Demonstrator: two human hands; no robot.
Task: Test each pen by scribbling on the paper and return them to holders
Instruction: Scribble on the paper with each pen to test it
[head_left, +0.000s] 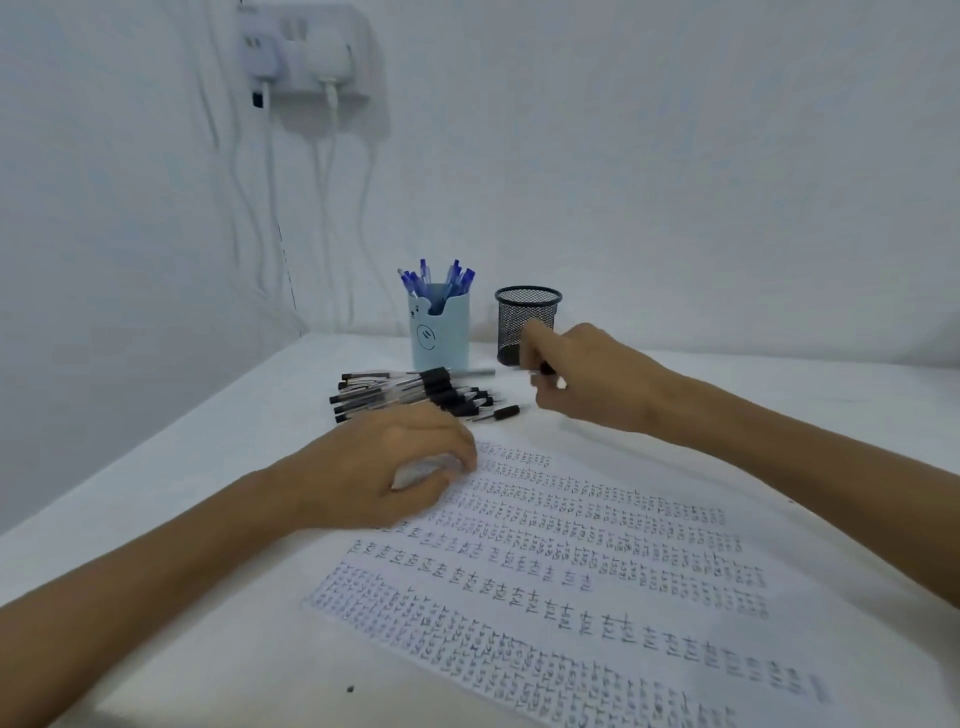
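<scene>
A pile of black-capped pens (410, 395) lies on the white table, in front of the two holders. My right hand (582, 379) is closed on one black pen (498, 371) that lies level, its far end pointing left over the pile, just in front of the black mesh holder (527, 322). The light blue holder (440, 332) stands left of it with several blue pens (439, 278) inside. My left hand (395, 462) rests curled on the top left corner of the paper (597, 571), which is covered in rows of scribbled marks.
A wall socket with chargers (306, 52) hangs at the upper left and its cables (322, 208) run down to the table's back edge. One loose black pen (498, 413) lies apart at the pile's right end. The table's left edge runs diagonally.
</scene>
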